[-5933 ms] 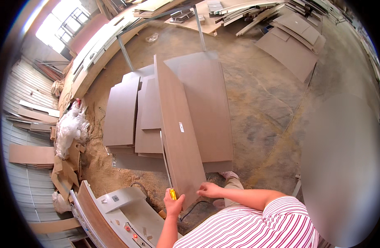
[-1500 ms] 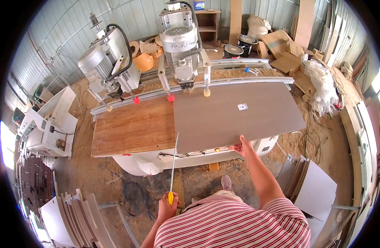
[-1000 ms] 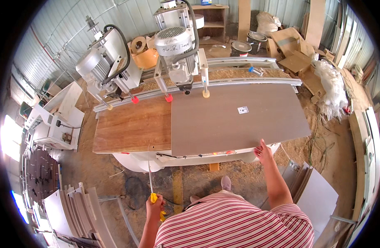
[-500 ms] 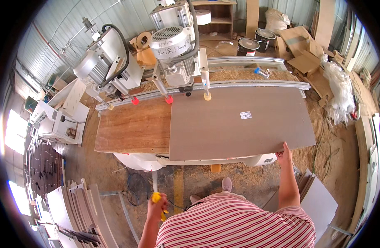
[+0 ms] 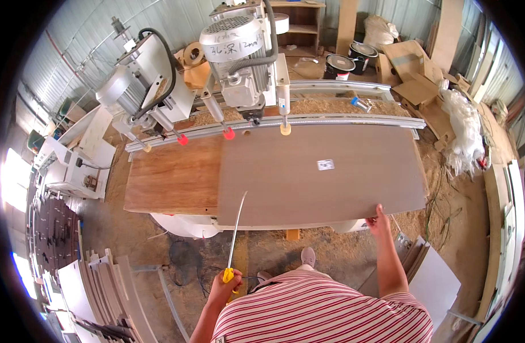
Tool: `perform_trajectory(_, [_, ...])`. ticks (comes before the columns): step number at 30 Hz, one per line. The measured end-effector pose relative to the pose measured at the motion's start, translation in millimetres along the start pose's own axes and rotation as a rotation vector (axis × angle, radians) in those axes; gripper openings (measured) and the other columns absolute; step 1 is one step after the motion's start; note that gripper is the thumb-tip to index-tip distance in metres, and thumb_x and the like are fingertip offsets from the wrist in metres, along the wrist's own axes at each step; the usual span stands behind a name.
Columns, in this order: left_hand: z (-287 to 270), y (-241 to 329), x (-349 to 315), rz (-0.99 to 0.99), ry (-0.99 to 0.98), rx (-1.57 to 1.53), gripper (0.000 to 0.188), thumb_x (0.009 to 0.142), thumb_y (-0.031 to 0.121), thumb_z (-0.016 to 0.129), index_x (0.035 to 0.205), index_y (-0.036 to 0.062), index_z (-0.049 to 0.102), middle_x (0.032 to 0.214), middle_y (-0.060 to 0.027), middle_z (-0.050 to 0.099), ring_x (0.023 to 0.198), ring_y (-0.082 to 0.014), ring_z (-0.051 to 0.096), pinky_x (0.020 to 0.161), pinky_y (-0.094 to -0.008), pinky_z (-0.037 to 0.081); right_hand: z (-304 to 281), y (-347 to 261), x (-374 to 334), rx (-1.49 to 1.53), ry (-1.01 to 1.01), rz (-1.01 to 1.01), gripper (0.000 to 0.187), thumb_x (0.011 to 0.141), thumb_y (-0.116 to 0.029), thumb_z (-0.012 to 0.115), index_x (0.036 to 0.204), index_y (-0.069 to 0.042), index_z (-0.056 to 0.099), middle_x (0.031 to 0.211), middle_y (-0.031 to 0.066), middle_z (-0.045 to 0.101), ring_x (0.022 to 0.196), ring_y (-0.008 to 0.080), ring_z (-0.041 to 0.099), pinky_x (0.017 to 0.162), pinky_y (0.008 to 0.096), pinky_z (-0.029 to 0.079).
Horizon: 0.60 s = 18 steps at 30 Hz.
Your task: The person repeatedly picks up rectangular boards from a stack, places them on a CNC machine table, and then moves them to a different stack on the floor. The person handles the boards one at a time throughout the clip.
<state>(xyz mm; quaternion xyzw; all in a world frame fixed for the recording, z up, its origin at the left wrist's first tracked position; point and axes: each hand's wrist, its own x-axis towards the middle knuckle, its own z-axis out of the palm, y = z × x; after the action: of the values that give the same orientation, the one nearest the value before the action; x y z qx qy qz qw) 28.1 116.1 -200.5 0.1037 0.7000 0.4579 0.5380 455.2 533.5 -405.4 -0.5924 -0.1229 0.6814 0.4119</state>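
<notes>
The left hand (image 5: 222,287) is closed around the yellow handle of a long, thin metal tool (image 5: 234,234), its tip showing against the near left part of a grey-brown panel (image 5: 279,186); contact is unclear. The panel lies on the right of the wooden bench (image 5: 171,180). The right hand (image 5: 379,224) pinches its near edge, toward the right. Two motors (image 5: 233,43) stand at the far side.

Left hand (image 5: 222,287), toward 7 o'clock, gripping yellow-handled rod (image 5: 233,242), tip toward 12. Right hand (image 5: 379,224), 4 o'clock, pinching near edge of brown panel (image 5: 285,177). Wooden bed (image 5: 174,183), 9 o'clock; motors (image 5: 231,39) at 10 and 12.
</notes>
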Motion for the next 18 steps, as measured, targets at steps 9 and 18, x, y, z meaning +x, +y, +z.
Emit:
perform_trajectory(9, [-27.8,-9.4,-7.5,-0.010,-0.019,0.064,0.016,0.089,0.010,0.065,0.101,0.0003,0.060,0.074,-0.0031,0.060,0.063,-0.0108,0.056,0.058,-0.0255,0.046,156.0,126.1,-117.5,0.055,-0.253,0.174,0.046,0.094,-0.034,0.065,0.125,-0.004,0.049,0.117,0.0166,0.059,0.105,0.0320,0.060,0.095,0.0484,0.054])
perform_trajectory(18, [-100.0,-73.4,-51.0,-0.078,0.145,-0.006,0.015,0.088,0.007,0.065,0.101,0.0003,0.060,0.076,-0.0056,0.064,0.063,-0.0106,0.056,0.060,-0.0244,0.047,304.1,265.9,-189.5,0.034,-0.537,0.459,0.032,0.103,-0.028,0.048,0.118,0.001,0.052,0.113,0.0191,0.064,0.102,0.0311,0.067,0.090,0.0397,0.059])
